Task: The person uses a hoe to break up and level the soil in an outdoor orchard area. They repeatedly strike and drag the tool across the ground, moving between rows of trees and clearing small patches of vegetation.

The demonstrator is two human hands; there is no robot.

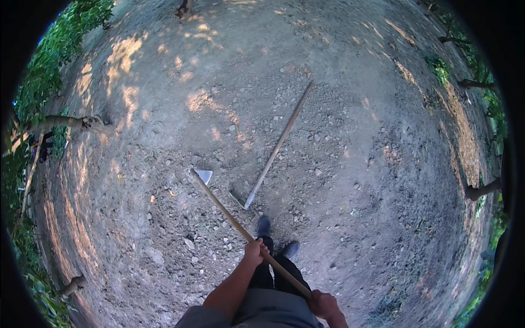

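My left hand [254, 251] is closed around the wooden handle of a hoe [227, 215], about midway along it. Near the handle's rear end, my right hand [322, 304] grips the same hoe. Its metal blade [204, 176] is at the far end, at or just above the stony soil; contact cannot be told. A second long-handled hoe [279, 144] lies on the ground ahead of my feet, its blade [238, 200] end nearest to me and its handle pointing away to the upper right.
Loose clods and stones [189, 243] cover the dry ground around my shoes [264, 226]. Tree trunks [65, 121] and leafy branches stand along the left and right edges. A person [43, 147] is partly visible among the leaves at far left.
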